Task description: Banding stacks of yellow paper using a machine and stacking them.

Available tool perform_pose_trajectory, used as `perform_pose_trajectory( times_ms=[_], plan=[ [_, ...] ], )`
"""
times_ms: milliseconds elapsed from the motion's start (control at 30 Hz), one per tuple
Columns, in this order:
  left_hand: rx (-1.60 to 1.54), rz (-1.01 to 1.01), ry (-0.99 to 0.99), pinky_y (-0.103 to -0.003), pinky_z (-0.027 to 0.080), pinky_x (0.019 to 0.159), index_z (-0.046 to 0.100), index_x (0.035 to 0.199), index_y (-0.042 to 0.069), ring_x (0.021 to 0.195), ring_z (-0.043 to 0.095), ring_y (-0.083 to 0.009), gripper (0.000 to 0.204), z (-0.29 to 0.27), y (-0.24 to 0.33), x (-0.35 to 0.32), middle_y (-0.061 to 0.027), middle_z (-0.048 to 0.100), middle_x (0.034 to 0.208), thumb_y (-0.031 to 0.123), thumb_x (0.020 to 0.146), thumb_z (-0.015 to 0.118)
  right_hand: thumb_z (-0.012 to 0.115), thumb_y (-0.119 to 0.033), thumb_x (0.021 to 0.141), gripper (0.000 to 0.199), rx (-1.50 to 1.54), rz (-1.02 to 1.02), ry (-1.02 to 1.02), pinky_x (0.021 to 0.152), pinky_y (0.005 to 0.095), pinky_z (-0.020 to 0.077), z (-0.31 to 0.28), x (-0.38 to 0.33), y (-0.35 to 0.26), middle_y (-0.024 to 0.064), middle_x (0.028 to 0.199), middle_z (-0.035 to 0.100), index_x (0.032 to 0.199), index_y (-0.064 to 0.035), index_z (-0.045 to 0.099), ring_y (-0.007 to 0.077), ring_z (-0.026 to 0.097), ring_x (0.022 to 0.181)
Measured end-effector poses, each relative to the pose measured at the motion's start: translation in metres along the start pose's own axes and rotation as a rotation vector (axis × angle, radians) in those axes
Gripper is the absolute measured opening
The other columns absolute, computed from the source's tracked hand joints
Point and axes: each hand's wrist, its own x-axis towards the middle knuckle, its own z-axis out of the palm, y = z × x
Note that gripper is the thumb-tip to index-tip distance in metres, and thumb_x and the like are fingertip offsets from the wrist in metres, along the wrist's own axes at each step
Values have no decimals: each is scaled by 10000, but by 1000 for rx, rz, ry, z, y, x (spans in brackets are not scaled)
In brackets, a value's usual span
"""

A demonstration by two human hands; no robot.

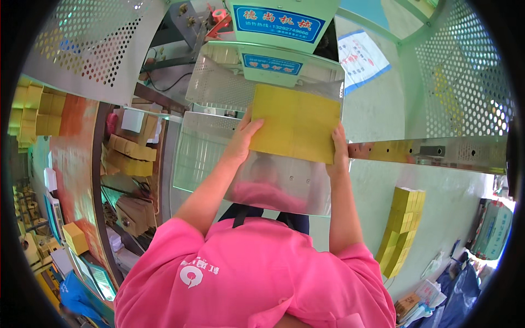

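Note:
Between my two hands is a flat yellow rectangle of paper [295,123], held slightly tilted above a shiny metal plate. Whether it is one sheet or a stack, I cannot tell. My left hand [246,138] grips its left edge, with the thumb on top and the other fingers mostly hidden. At the opposite edge, my right hand [340,150] is closed round the side, its fingers partly out of sight beneath. The metal plate [262,186] belongs to a pale green machine [333,11] in front of me and mirrors a pink shirt.
A perforated guard [104,49] stands at the far left, another [465,82] at the far right. A metal bar [426,154] juts out on the right. Yellow blocks [402,229] are stacked on the floor at right. Leftward is a reddish tabletop [76,164] beside shelves holding brown paper bundles [131,156].

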Motion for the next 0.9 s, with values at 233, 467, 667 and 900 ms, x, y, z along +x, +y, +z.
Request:
perform_pose_trajectory(
  times_ms=[233,467,667,900],
  plan=[
    [39,35,-6,-307,303,1070,371,1440,43,1275,420,-176,576,3,-5,4,-74,477,1371,211,913,531,481,-316,983,612,-25,-34,-97,1107,336,296,1,-1,0,91,1462,387,1487,-43,269,208,363,1350],
    [60,-27,2,-303,335,1042,403,1405,39,1232,455,-173,567,5,0,3,-77,502,1326,258,902,547,458,-305,993,598,0,-43,-81,1112,338,287,0,-2,5,90,1474,374,1496,-51,257,212,363,1349],
    [108,22,-24,-306,355,1022,386,1404,36,1208,464,-164,563,9,-9,3,-80,507,1301,281,924,547,480,-379,983,594,43,-72,-80,1110,348,286,-8,-2,16,69,1439,409,1465,-66,327,203,366,1336],
    [57,-35,78,-294,381,987,371,1399,48,1171,495,-148,574,11,-25,4,-68,534,1258,317,931,565,470,-369,994,527,52,50,48,1040,329,376,-11,5,11,60,1371,475,1417,-66,388,176,460,1242]
  ],
)
